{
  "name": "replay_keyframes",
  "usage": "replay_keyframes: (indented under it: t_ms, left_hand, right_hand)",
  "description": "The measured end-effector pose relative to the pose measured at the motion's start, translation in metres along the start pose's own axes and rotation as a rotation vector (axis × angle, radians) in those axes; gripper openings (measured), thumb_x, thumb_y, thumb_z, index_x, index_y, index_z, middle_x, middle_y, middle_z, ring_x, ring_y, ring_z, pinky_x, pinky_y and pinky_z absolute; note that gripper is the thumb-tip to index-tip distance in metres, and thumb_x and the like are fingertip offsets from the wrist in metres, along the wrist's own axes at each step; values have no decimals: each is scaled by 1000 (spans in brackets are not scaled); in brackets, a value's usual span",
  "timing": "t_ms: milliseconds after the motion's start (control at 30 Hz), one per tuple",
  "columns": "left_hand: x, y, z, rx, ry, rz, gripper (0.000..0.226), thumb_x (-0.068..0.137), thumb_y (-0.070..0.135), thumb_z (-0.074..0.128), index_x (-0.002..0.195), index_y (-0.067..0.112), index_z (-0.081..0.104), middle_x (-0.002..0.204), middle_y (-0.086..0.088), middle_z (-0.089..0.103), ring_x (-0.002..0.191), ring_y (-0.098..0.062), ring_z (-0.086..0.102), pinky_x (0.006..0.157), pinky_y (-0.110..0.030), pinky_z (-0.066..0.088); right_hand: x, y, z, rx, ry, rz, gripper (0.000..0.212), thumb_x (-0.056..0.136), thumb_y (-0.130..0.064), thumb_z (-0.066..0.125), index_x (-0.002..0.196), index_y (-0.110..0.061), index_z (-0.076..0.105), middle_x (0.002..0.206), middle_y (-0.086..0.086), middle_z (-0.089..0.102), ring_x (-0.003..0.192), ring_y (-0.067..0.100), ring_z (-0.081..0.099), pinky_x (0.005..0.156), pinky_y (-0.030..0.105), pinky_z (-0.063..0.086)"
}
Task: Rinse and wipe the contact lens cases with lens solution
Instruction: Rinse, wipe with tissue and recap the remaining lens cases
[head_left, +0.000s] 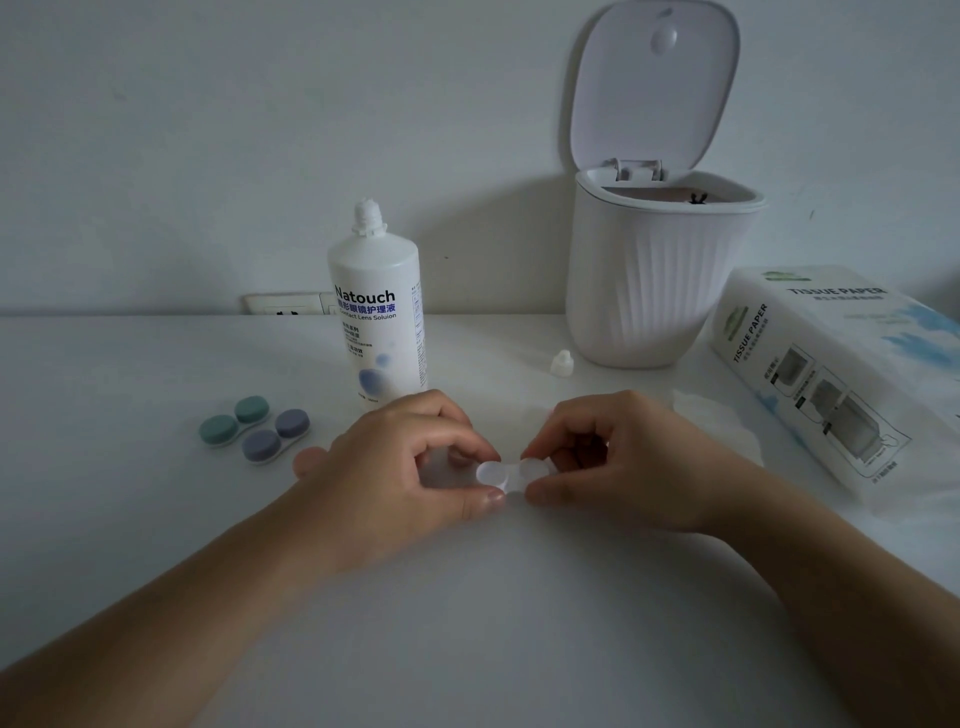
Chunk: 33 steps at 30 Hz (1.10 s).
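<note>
White translucent lens case (511, 475) held just above white table (467, 623), centre. Left hand (410, 462) pinches its left cup between thumb and fingers; right hand (618, 462) pinches right end likewise. Green lens case (234, 421) and purple lens case (275, 435) lie side by side, left. Uncapped Natouch solution bottle (376, 306) upright behind hands; small cap (562, 362) beside open-lidded white bin (654, 270). Loose tissue (722, 431) and tissue paper pack (831, 374) right.

Left hand (410, 462) and right hand (618, 467) close together near centre, fingers curled, thumbs and fingertips pinching; forearms bare.
</note>
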<state>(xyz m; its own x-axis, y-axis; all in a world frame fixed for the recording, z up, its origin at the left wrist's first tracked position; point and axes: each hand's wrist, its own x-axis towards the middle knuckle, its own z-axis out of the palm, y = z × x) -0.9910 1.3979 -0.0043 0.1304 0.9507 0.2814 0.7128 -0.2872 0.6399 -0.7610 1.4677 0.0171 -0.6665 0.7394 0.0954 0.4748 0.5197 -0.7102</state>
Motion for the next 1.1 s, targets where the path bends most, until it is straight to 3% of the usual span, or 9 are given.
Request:
replay_keyframes:
  t_ms: [200,300,433,567,733,800,900,1033,1100]
  left_hand:
    - [1,-2,0,-45,23,8,19,72,43,87,86,36,76,97,14,64,80,-10,55,70,-23,41]
    - [1,-2,-1,-62,28,33,15,74,32,88,84,33,77,93,13,64,78,-6,53,66,-12,36]
    - [1,-2,-1,-76,28,16,15,74,32,87,84,33,77,93,13,63,77,-4,53,66,-16,37]
    - [1,-4,-1,-75,31,-1,14,75,33,87,84,33,76,93,14,64,78,-3,54,67,-21,39]
    - [0,-4,-1,-58,38,21,13,75,33,86,83,33,75,94,15,64,80,-1,55,67,-11,37]
    - [1,-4,-1,-47,38,17,13,75,34,86,82,34,75,94,16,64,81,-1,56,67,-11,37]
    - [0,-5,0,-26,34,5,14,75,36,86,83,35,74,95,17,65,86,-3,58,69,-13,38]
    - [-2,-2,0,-11,45,-15,13,76,36,85,83,36,74,96,16,64,88,-7,59,73,-21,44]
    - [-1,2,-1,-17,55,1,12,77,34,85,82,35,74,95,16,64,87,-7,58,72,-16,42]
  right_hand:
    - [0,3,-4,0,40,-24,22,76,-39,82,97,-34,76,79,-4,67,62,7,52,59,21,43]
    - [0,8,-10,-10,159,2,16,81,-38,79,97,-36,76,79,-11,68,62,5,53,59,13,43]
    - [-3,18,-28,-174,360,99,11,88,-31,74,99,-32,76,68,-16,64,59,-5,55,58,6,43]
    - [-18,29,-51,-458,452,144,18,90,-17,69,105,-25,76,82,-21,60,73,-7,55,68,6,37]
    - [-39,41,-58,-689,379,288,27,95,-23,61,120,-23,70,113,-9,64,100,16,60,92,31,45]
    - [-41,42,-56,-706,319,351,22,98,-29,55,112,-25,71,116,-7,64,110,21,61,96,35,46]
    - [-41,45,-52,-735,227,372,25,99,-32,50,90,-22,71,99,-6,59,97,19,60,87,34,50]
    - [-36,47,-51,-692,294,324,20,96,-32,60,89,-22,76,94,-8,63,85,14,59,83,36,55]
    - [-33,48,-51,-655,300,308,17,93,-32,64,87,-22,76,91,-8,64,83,14,60,81,37,55]
